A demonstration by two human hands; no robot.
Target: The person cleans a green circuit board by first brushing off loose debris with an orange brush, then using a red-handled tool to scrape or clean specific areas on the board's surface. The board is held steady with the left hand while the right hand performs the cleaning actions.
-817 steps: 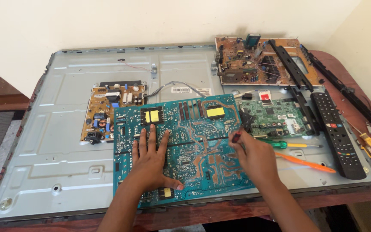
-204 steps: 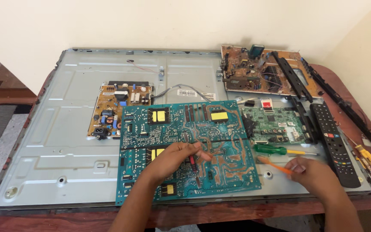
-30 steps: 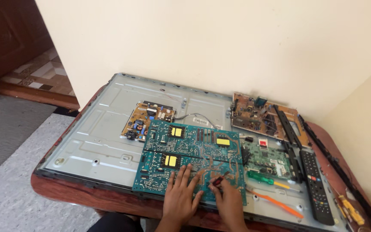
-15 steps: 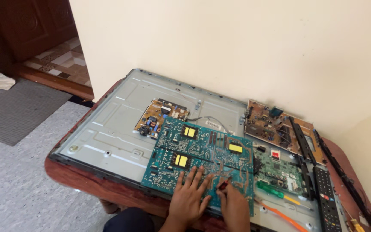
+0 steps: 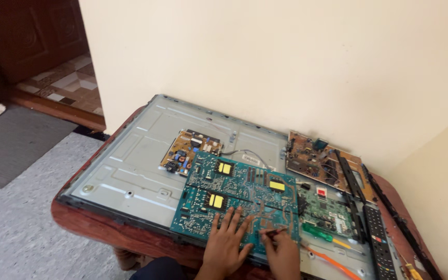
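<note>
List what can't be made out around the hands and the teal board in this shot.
- Head view: tip of the thin tool in the right hand, too small to identify.
- Teal circuit board: the left hand covers part of it.
- Remote control: lower end cut off by the frame's bottom edge.

Noted on round reddish wooden desk [image 5: 86, 228]: grey metal television back panel [image 5: 141, 155], small tan circuit board [image 5: 190, 152], brown circuit board [image 5: 315, 162], green mainboard [image 5: 327, 210], black remote control [image 5: 377, 241], green-handled screwdriver [image 5: 320, 234], orange-handled tool [image 5: 333, 263]. Grey floor mat [image 5: 11, 142] beside doorway.
</note>
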